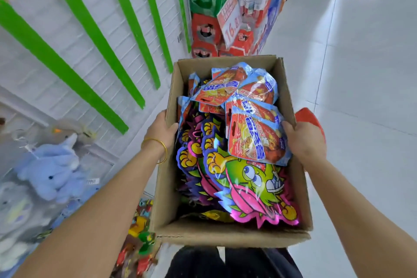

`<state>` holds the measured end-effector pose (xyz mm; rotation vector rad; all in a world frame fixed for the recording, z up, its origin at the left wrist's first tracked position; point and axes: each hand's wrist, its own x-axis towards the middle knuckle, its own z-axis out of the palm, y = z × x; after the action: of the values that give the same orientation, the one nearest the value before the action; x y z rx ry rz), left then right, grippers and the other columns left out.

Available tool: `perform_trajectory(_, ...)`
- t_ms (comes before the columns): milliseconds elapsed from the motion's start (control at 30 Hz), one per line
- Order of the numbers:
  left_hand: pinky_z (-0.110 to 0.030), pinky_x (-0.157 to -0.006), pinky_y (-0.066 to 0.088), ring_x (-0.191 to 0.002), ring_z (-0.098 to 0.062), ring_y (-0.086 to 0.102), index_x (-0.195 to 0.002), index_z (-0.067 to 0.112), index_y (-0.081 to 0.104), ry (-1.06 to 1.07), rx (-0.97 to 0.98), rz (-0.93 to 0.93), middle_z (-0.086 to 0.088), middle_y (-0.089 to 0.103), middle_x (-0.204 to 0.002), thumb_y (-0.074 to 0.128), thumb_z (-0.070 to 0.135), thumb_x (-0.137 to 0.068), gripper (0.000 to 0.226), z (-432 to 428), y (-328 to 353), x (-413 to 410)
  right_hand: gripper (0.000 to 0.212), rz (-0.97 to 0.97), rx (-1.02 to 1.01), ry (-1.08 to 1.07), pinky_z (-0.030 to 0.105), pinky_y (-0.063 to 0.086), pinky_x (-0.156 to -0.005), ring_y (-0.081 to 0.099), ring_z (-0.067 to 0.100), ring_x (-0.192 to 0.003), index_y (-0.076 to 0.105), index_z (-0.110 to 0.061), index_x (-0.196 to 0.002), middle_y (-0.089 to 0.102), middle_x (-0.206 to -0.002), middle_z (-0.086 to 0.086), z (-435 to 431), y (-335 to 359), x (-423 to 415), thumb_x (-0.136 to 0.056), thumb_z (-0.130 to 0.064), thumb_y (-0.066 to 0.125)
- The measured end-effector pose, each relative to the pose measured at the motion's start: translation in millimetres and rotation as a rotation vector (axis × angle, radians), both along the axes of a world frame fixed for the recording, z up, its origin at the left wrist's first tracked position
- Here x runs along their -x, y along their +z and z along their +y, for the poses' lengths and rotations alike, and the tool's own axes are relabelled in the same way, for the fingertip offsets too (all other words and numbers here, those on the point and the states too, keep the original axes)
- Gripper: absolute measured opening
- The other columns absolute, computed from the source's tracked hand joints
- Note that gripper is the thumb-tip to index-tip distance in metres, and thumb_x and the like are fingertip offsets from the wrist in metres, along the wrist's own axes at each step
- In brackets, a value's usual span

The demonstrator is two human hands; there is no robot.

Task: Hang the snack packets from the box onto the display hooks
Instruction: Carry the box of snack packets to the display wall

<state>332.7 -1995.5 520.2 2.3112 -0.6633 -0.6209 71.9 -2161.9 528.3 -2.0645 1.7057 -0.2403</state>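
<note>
An open cardboard box [167, 187] is held in front of me above the floor. My left hand [161, 130] grips its left wall, thumb over the rim. My right hand [303, 140] grips the right wall, thumb inside against a packet. Inside lie several red and blue snack packets [255, 137] at the far end, on top of dragon-shaped foil packets [250, 187] in green, pink and purple. A white slatted display wall [74, 56] with green strips stands at the left; no hooks show on it.
Plush toys [52, 174] hang at the lower left, with small colourful toys [137, 244] beneath them. A stack of red and green drink cartons [216, 18] with a price sign stands beyond the box. White tiled floor [361, 74] spreads to the right. Something red [306, 115] sits behind my right hand.
</note>
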Motion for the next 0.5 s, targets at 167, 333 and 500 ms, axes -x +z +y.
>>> perform_trajectory(167,-0.029,-0.08,0.037,-0.111,-0.032,0.053,-0.124,0.004,0.041,0.111,-0.03,0.068,-0.016,0.055,-0.121,0.053,0.019,-0.09,0.039,-92.1,-18.9,-65.7,0.048,-0.01,-0.045,0.03,0.034,0.035,-0.063,0.053,0.035,-0.077,0.049,-0.002,-0.067,0.055,-0.076,0.02,-106.0,-18.6,-81.1,-0.095,-0.04,0.041)
perform_trajectory(333,-0.034,-0.101,0.038,-0.122,-0.028,0.047,-0.133,0.005,0.039,0.097,-0.064,0.097,-0.013,0.048,-0.135,0.056,0.011,-0.088,0.048,-156.7,-66.6,-134.8,0.05,-0.02,-0.104,-0.024,0.033,0.036,-0.062,0.052,0.033,-0.074,0.047,-0.003,-0.064,0.059,-0.079,0.022,-176.8,-73.0,-157.4,-0.096,-0.04,0.041)
perform_trajectory(500,-0.035,-0.097,0.038,-0.119,-0.033,0.049,-0.132,0.007,0.043,0.068,-0.158,0.04,-0.016,0.052,-0.131,0.054,0.006,-0.086,0.047,-236.6,-161.1,-223.8,0.052,-0.015,-0.237,-0.113,0.037,0.041,-0.071,0.058,0.04,-0.089,0.06,0.007,-0.083,0.062,-0.094,0.028,-224.5,-183.5,-235.2,-0.096,-0.04,0.039)
